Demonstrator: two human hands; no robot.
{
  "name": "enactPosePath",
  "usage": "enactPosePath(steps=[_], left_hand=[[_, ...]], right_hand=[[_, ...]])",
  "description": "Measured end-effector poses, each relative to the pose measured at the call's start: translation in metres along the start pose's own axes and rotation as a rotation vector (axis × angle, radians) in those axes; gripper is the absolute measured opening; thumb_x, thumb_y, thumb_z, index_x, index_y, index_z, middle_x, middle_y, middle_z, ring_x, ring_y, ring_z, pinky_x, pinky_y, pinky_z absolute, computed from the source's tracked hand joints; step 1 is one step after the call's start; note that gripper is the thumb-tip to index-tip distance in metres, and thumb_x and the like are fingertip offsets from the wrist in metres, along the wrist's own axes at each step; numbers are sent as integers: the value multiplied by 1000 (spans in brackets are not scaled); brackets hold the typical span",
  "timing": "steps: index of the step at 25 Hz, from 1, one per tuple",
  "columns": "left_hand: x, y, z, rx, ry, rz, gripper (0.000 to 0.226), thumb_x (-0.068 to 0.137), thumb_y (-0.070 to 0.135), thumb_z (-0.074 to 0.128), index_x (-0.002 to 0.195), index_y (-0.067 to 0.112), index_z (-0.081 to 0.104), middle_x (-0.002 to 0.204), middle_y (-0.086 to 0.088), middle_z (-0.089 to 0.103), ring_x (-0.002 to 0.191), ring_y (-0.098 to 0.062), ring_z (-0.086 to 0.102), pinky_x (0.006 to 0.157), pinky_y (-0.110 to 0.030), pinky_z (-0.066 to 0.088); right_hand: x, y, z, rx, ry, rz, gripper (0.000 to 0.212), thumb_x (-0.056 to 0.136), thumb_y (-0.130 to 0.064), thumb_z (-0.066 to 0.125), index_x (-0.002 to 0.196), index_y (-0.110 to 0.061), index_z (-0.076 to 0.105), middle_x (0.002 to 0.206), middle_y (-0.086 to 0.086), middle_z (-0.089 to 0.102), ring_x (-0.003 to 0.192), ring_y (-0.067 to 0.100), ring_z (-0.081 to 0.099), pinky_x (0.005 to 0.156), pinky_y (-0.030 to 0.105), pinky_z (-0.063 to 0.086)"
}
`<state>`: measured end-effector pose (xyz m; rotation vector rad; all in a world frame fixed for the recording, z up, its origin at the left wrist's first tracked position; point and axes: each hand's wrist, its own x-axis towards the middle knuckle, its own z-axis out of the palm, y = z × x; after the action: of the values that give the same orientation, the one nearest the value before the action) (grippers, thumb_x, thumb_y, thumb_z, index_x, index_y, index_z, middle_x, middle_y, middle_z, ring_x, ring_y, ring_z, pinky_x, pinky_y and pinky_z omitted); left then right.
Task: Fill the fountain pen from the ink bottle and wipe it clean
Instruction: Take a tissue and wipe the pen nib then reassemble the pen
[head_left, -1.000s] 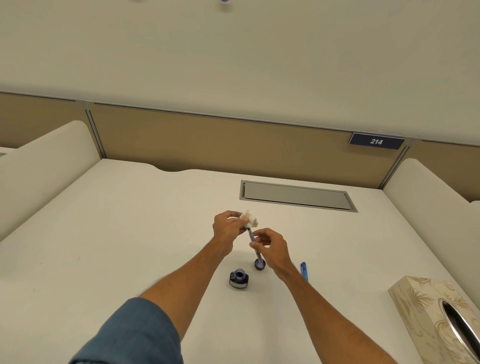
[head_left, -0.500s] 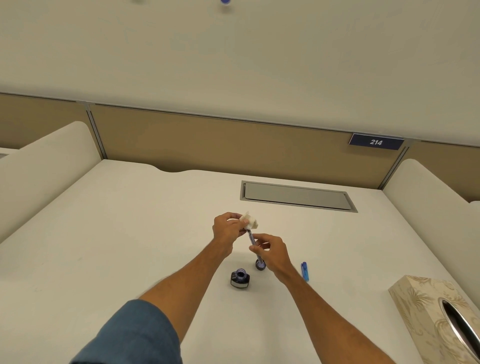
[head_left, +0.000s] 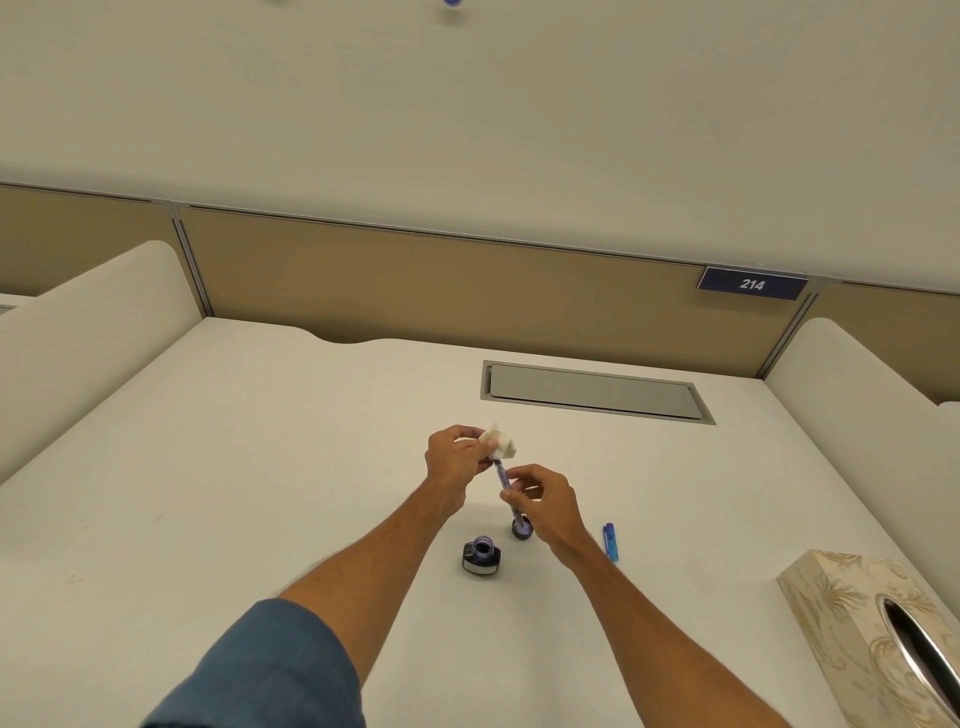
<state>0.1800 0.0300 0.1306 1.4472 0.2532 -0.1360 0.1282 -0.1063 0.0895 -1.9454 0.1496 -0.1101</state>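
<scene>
My left hand (head_left: 456, 461) pinches a crumpled white tissue (head_left: 500, 446) around the upper end of the fountain pen (head_left: 503, 476). The pen is thin and violet-tinted, tilted away from me, and my right hand (head_left: 540, 503) grips its lower part between thumb and fingers. The nib is hidden inside the tissue. Below the hands the open ink bottle (head_left: 481, 557) stands on the white desk (head_left: 260, 493). Its dark round cap (head_left: 521, 529) lies just to the right of it, partly behind my right hand.
A blue pen part (head_left: 611, 542) lies on the desk right of my right wrist. A patterned tissue box (head_left: 852, 618) sits at the near right. A grey cable hatch (head_left: 592, 392) is set into the desk farther back. Padded dividers flank both sides.
Both hands have stayed nearly in place over the desk. My left hand has shifted the tissue slightly on the pen's end; the bottle, cap and blue part have not moved.
</scene>
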Motion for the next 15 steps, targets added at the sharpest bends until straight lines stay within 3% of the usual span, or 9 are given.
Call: enactPosePath(steps=[4, 10, 15], left_hand=[[0, 1, -1, -27, -15, 4, 16, 78, 3, 75, 91, 3, 65, 96, -20, 71, 85, -30, 70, 68, -28, 60], [0, 1, -1, -14, -11, -2, 18, 79, 4, 76, 93, 3, 65, 97, -19, 71, 90, -32, 71, 71, -29, 60], [2, -1, -2, -21, -17, 1, 20, 78, 3, 76, 95, 0, 65, 98, -21, 71, 88, -31, 70, 73, -31, 60]], right_hand=[[1, 2, 0, 50, -17, 34, 8, 89, -10, 63, 96, -12, 67, 93, 7, 71, 90, 25, 68, 81, 38, 59], [-1, 0, 1, 18, -8, 36, 16, 84, -18, 71, 99, -14, 71, 88, -1, 69, 79, 14, 63, 69, 27, 55], [-3, 2, 0, 81, -26, 36, 14, 92, -11, 60, 104, -12, 67, 94, 7, 73, 86, 21, 70, 80, 36, 59]])
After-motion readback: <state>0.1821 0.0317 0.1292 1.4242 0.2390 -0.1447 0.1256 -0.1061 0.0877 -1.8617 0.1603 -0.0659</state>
